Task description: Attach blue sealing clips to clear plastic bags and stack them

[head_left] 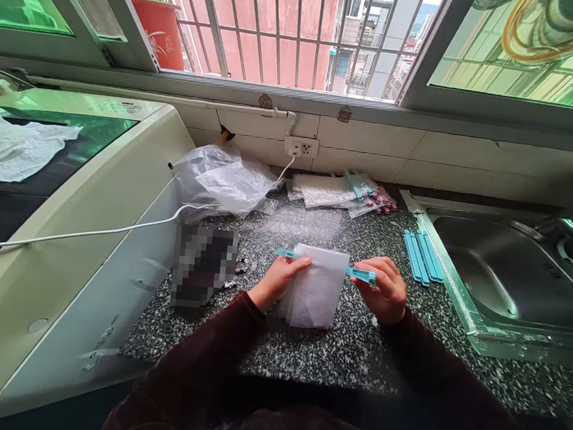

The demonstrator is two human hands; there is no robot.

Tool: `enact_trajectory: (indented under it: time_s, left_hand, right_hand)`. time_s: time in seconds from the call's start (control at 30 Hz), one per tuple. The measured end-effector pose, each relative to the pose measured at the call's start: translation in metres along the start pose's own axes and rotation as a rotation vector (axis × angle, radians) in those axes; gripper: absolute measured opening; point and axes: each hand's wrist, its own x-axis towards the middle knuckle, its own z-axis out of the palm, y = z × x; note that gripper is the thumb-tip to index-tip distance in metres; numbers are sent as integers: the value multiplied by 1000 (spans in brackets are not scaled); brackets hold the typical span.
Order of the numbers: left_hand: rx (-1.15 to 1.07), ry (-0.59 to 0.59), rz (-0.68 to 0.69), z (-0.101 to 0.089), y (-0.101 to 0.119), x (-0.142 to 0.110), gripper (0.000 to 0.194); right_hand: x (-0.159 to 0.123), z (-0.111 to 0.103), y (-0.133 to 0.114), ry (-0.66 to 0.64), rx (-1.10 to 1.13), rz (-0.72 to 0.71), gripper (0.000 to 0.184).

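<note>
My left hand is closed on the left side of a stack of white, see-through plastic bags, its thumb lying across the front. A light-blue bag clip end sticks out past the bags beside that thumb. At the right edge of the bags, my right hand pinches a light-blue bag clip between thumb and fingers. Whether the two blue pieces are one clip running behind the bags, I cannot tell. Several more blue clips lie side by side on the counter, right of my right hand.
A steel sink is set into the speckled counter at the right. Crumpled clear plastic and flat packets with clips lie along the wall. A blurred-out dark object sits left; a white cable crosses the washing machine.
</note>
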Motion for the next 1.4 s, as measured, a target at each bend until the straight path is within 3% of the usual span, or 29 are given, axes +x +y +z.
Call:
enact_trajectory:
  time_s: [0.53, 0.7, 1.0, 1.23, 1.4]
  left_hand:
    - [371, -78, 106, 0, -4, 0, 41]
    - [390, -135, 162, 0, -3, 1, 40]
    - [399, -97, 124, -6, -14, 6, 43]
    - [345, -261, 154, -4, -11, 6, 50]
    - [375, -293, 152, -4, -9, 6, 51]
  right_hand:
    - [-3, 11, -3, -143, -39, -83, 27]
    - [-5, 15, -3, -169, -51, -78, 23]
    - [-8, 19, 0, -207, -49, -40, 18]
    - [-10, 21, 2, -227, -73, -5, 15]
    - [-11, 22, 3, -248, -89, 6, 14]
